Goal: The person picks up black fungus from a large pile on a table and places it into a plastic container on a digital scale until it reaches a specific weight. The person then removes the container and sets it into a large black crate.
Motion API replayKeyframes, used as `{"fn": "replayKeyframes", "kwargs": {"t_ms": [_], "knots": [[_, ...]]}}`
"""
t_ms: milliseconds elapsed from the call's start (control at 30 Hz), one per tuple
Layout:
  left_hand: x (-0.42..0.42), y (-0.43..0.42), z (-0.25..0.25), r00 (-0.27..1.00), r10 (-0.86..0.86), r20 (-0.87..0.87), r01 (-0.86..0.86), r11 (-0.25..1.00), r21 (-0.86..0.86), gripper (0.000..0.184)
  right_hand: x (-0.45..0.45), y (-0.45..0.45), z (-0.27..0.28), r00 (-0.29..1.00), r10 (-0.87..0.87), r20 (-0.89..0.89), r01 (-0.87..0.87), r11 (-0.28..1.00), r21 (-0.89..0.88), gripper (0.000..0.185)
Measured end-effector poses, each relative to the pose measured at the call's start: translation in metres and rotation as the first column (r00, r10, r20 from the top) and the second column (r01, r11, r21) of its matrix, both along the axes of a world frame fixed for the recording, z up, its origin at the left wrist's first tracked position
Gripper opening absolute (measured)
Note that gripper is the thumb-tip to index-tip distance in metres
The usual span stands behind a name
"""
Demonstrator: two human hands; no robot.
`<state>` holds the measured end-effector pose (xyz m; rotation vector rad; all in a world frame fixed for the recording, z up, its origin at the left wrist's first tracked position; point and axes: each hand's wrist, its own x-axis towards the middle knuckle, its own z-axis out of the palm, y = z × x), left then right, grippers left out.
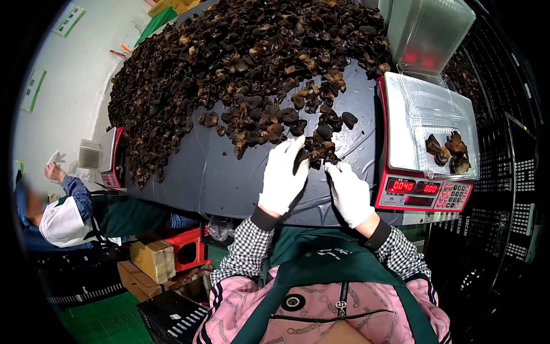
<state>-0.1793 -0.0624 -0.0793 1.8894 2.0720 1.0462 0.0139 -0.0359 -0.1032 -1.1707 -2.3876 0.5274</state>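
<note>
Wears a pink patterned jacket (243,295) under a dark green apron (321,258), with black-and-white checked sleeves (246,249). Reaches over the near side of a dark grey, sheet-covered bench (229,183) with both hands in white gloves. Curves the left hand (283,176) beside a small cluster of dark brown, ruffled fungus-like pieces (322,150), thumb and fingers parted. Brings the right hand (350,194) to the near right edge of the same cluster, fingers bent and close together; cannot tell whether pinching a piece. To the right, has a red-and-silver digital scale (391,199) lit with 0.040 and 0.00, bearing an open clear plastic container (429,109) with a few brown pieces (455,150) near its front. Farther in, has loose pieces spreading into a broad, deep heap (229,63) across the far and left parts of the bench, with a tall stack of clear plastic containers (427,34) behind the scale. Past the left side, shows a second red scale (119,155) and another person (63,221) in a white top and green apron, one hand raised to something white. Beyond, ends at a pale wall (86,63) with green-edged signs (67,21)
</note>
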Motion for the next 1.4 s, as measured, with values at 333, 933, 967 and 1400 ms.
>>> {"fn": "replayKeyframes", "kwargs": {"t_ms": [333, 933, 967, 1400], "knots": [[0.031, 0.042, -0.013, 0.924, -0.3, -0.237, 0.302, 0.953, -0.031, 0.052, 0.019, -0.011, 0.035, 0.834, -0.214, -0.508, 0.04, 0.943, -0.331, 0.022], [-0.048, 0.097, -0.035, 0.933, -0.134, -0.335, 0.157, 0.987, 0.043, 0.046, 0.045, -0.036, 0.05, 0.69, -0.466, -0.554, -0.206, 0.607, -0.768, 0.02], [-0.049, 0.098, -0.046, 0.939, -0.16, -0.303, 0.188, 0.98, 0.065, 0.046, 0.048, -0.037, 0.049, 0.696, -0.468, -0.544, -0.194, 0.607, -0.771, 0.02], [0.046, 0.11, 0.006, 0.869, -0.392, -0.3, 0.325, 0.912, -0.25, 0.081, 0.049, -0.036, 0.044, 0.716, -0.458, -0.526, -0.236, 0.551, -0.8, 0.017]]}}
